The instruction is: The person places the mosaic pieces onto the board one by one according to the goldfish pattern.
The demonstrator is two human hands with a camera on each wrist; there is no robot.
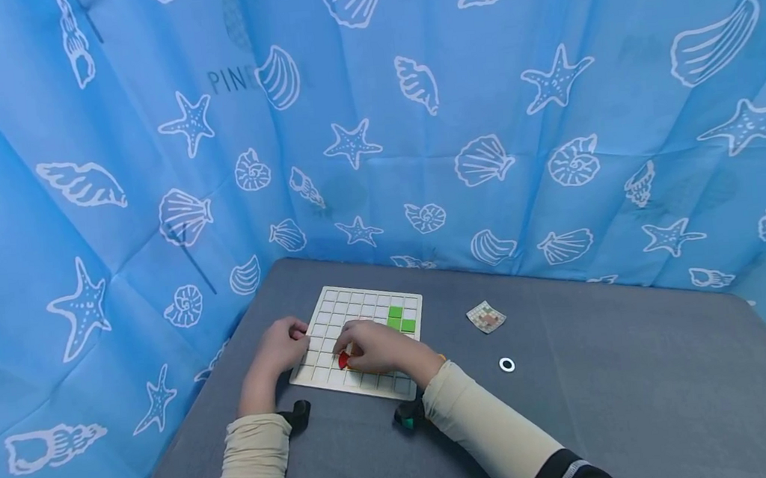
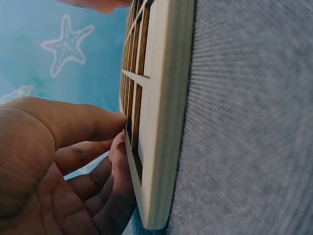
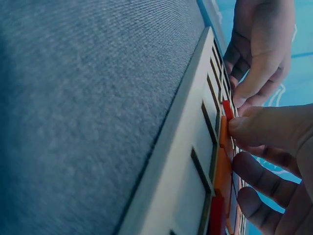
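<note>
A pale wooden grid board (image 1: 329, 378) lies flat on the grey table, with several bright green tiles (image 1: 395, 312) at its right side. My left hand (image 1: 283, 344) holds the board's left edge, thumb and curled fingers at the rim in the left wrist view. Over the near half of the board, my right hand (image 1: 381, 346) pinches a small red tile (image 3: 227, 110) between thumb and finger. In the right wrist view, orange tiles (image 3: 223, 169) and another red tile (image 3: 216, 215) sit in the grid under this hand. The hand hides part of the board in the head view.
Right of the board lies a small card with a coloured grid pattern (image 1: 487, 317), and nearer me a white ring with a dark centre (image 1: 507, 364). Behind the table (image 1: 636, 369) hangs a blue curtain (image 1: 416, 146) with white shells and starfish.
</note>
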